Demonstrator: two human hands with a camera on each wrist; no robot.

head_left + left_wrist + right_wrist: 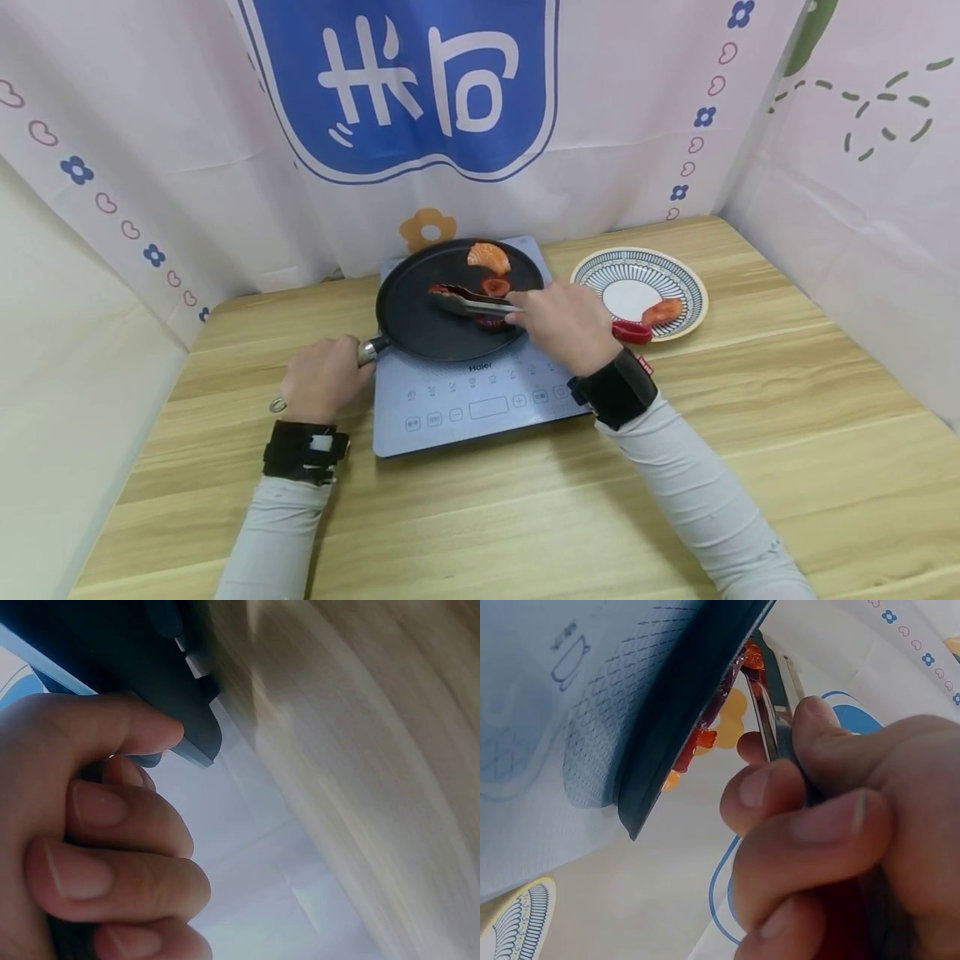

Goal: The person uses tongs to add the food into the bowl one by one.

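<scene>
My left hand (324, 379) grips the handle (372, 347) of a flat black frying pan (420, 321); in the left wrist view its fingers (142, 885) curl round the dark handle. My right hand (564, 325) holds metal tongs (483, 306) low over the pan, their red handle end (632, 332) sticking out behind the hand. At the tongs' tips is a red piece of food (442, 289). An orange, white-lined slice (489, 257) lies at the pan's far side, with a red slice (495, 287) in front of it. Another dark red piece (492, 322) is partly hidden under the tongs.
Under the pan is a light grey induction cooker (450, 404) with its control panel facing me. To the right stands a patterned plate (626, 260) holding one orange-red slice (663, 312). A printed curtain (600, 108) hangs behind the wooden table (480, 533).
</scene>
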